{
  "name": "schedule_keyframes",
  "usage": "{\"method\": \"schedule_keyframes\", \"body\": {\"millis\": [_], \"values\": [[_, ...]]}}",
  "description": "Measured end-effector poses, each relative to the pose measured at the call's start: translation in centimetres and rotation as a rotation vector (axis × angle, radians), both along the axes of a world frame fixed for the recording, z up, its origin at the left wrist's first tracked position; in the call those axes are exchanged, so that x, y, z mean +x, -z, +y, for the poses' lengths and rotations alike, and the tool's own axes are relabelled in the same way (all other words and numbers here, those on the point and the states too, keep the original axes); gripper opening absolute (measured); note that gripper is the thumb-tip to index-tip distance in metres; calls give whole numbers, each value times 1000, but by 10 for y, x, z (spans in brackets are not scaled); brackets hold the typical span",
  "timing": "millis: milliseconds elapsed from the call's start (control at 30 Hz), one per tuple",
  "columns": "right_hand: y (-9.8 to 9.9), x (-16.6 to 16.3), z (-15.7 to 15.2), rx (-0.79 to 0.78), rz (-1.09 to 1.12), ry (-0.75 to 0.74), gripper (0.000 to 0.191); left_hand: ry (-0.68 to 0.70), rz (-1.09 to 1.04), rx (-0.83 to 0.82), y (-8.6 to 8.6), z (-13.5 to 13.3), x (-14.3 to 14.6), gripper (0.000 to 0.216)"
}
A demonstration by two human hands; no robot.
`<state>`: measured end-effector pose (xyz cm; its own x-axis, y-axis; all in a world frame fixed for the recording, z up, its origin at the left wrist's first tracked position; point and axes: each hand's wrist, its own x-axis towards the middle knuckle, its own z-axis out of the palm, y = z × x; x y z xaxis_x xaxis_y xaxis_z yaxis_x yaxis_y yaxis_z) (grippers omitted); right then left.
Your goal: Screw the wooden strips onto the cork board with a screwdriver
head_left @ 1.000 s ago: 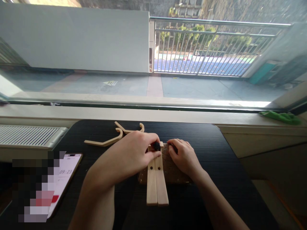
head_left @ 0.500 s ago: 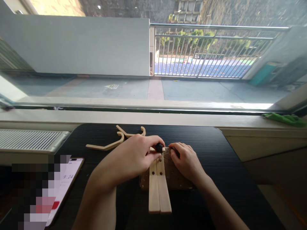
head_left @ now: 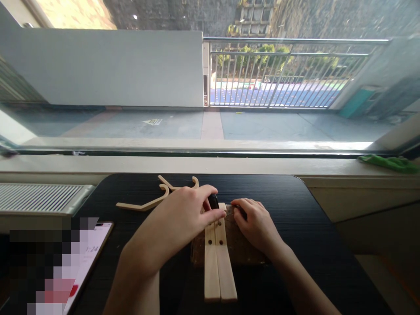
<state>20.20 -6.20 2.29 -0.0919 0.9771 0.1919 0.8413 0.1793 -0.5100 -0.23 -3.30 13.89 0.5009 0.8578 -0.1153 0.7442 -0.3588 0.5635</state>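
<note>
Black table (head_left: 311,227): 2 pale holed slats (head_left: 219,267); L hand (head_left: 187,214) pinches black knob (head_left: 213,201), R hand (head_left: 256,223) grip unclear

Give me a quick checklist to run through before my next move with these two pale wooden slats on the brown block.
1. Two pale wooden slats lie side by side, long edges touching: ok.
2. Slats rest on the brown rectangular block, near ends reaching past it: ok.
3. Left hand pinches the small black knob at the slats' far end: ok.
4. Knob seated in a slat hole: cannot tell.
5. Right hand rests on the block beside the slats: ok; what its fingertips grip: cannot tell.
6. Curved pale wooden pieces lie apart from both hands on the black table: ok.
</note>
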Motion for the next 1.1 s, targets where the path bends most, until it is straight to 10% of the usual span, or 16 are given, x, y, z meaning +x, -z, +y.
{"method": "schedule_keyframes", "body": {"millis": [1100], "values": [[0, 1, -1, 18, -3, -6, 19, -59, 212, 104, -2, -4, 5, 38]]}}
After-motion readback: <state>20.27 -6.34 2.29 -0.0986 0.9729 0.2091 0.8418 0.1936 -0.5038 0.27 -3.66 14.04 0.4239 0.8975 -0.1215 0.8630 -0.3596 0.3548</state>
